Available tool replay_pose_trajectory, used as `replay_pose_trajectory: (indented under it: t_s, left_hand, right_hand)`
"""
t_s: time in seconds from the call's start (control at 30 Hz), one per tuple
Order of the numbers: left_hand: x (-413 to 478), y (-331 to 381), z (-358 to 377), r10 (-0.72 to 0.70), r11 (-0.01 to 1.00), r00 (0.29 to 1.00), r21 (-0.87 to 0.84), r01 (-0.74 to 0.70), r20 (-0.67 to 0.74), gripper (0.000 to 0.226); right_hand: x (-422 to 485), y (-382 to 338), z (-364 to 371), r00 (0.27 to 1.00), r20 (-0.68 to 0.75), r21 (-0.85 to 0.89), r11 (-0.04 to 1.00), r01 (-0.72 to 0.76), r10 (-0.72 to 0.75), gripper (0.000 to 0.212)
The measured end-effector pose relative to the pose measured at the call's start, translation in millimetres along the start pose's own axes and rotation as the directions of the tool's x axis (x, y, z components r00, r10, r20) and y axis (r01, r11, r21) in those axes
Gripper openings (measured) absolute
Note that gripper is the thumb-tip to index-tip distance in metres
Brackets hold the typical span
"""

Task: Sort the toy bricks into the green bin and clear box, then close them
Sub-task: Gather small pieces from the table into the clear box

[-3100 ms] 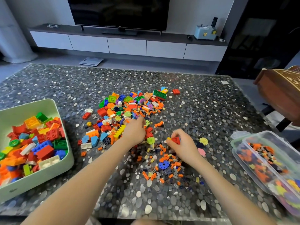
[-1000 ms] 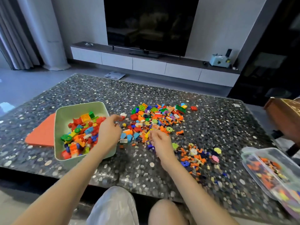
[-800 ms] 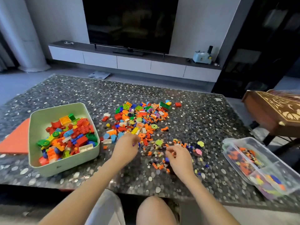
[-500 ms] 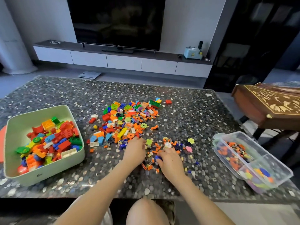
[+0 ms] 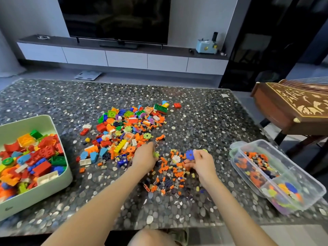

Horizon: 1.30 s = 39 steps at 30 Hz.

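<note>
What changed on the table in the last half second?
The right hand has pinched a blue flower disc and lifted it off the small-piece pile. The left hand sits against a green piece; grip unclear. Green bin, clear box and big brick pile stayed put.

A single wide-angle camera is sitting on the person's head, facing forward and tilting down across the pebble-patterned table (image 5: 204, 121). It is hovering close over the forearms (image 5: 106, 201) entering from the bottom edge. It is cropping the green bin (image 5: 35, 197) at the left edge, keeping the clear box (image 5: 291, 163) at lower right, and catching the television (image 5: 115, 18) at top centre.
</note>
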State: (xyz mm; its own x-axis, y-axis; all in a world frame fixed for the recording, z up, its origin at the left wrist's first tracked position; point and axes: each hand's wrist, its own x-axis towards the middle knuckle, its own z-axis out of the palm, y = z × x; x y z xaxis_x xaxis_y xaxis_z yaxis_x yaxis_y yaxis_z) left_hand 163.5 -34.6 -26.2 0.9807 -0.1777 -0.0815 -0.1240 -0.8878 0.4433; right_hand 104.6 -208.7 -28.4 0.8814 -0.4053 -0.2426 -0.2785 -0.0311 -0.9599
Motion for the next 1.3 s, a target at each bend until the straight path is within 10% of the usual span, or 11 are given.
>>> replay_pose_trajectory:
  t_s: [0.17, 0.37, 0.57, 0.7, 0.87, 1.03, 1.3]
  left_hand:
    - [-2, -1, -7, -0.061, 0.919, 0.998, -0.391, 0.055, -0.003, 0.025]
    - [-4, 6, -32, -0.281, 0.337, 0.891, -0.833, 0.439, 0.356, 0.028]
    - [-6, 2, -35, -0.327, 0.46, 0.885, -0.762, 0.456, 0.331, 0.018]
    - [-5, 1, -34, -0.306, 0.613, 0.908, -0.67, 0.419, 0.288, 0.013]
    - [-5, 6, -28, -0.255, 0.69, 0.937, -0.634, 0.349, 0.239, 0.014]
    - [0, 13, -21, -0.21, 0.731, 0.952, -0.611, 0.305, 0.224, 0.021]
    - [1, 27, -11, -0.151, 0.774, 0.952, -0.567, 0.282, 0.267, 0.024]
  right_hand:
    - [14, -15, -9, 0.977, 0.183, 0.295, 0.942, -0.163, 0.112, 0.022]
    - [23, -25, -5, 0.915, 0.313, 0.679, 0.614, -0.403, 0.254, 0.017]
    - [30, -15, 9, 0.96, 0.172, -0.159, 0.968, -0.195, 0.221, 0.026]
    - [26, -9, 20, 0.961, 0.26, -0.779, 0.567, 0.269, -0.098, 0.022]
    - [23, -15, 25, 0.93, 0.35, -0.86, 0.356, 0.366, -0.112, 0.024]
    - [31, -11, -9, 0.977, 0.108, -0.711, 0.672, 0.207, -0.186, 0.019]
    - [62, 4, -52, 0.969, 0.012, -0.695, 0.695, 0.184, -0.245, 0.016]
